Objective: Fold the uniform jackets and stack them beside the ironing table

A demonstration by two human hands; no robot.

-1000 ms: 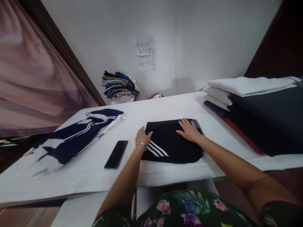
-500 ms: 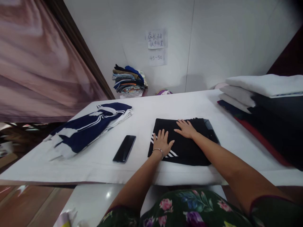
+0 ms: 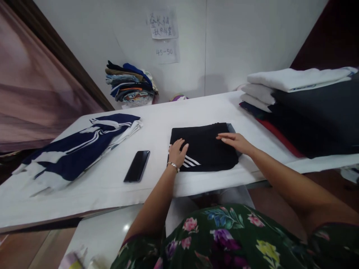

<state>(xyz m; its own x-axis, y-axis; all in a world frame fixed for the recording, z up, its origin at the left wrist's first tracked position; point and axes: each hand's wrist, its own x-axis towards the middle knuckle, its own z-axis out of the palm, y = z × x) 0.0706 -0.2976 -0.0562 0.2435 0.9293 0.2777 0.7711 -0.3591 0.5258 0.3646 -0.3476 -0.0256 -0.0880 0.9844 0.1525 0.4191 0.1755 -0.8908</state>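
Note:
A folded black garment [image 3: 202, 145] with white stripes at its lower left lies flat on the white-covered table [image 3: 157, 134]. My left hand [image 3: 177, 152] rests on its left side, fingers stretched out, a bracelet at the wrist. Over the garment's right part is my right hand [image 3: 235, 141], fingers extended and holding nothing; whether it touches the cloth I cannot tell. A grey-blue patch of cloth shows at the garment's right edge.
Left of the garment lies a black phone [image 3: 137, 166]. Farther left is a loosely laid navy and white striped garment [image 3: 84, 149]. Folded clothes form a stack [image 3: 303, 112] on the right. Another clothes pile [image 3: 130, 84] stands behind the table, below paper signs [image 3: 164, 28].
The view has swung to the right. My right hand has moved from lying flat near the garment's middle to its right side, turned more edge-on. My left hand stays on the left part.

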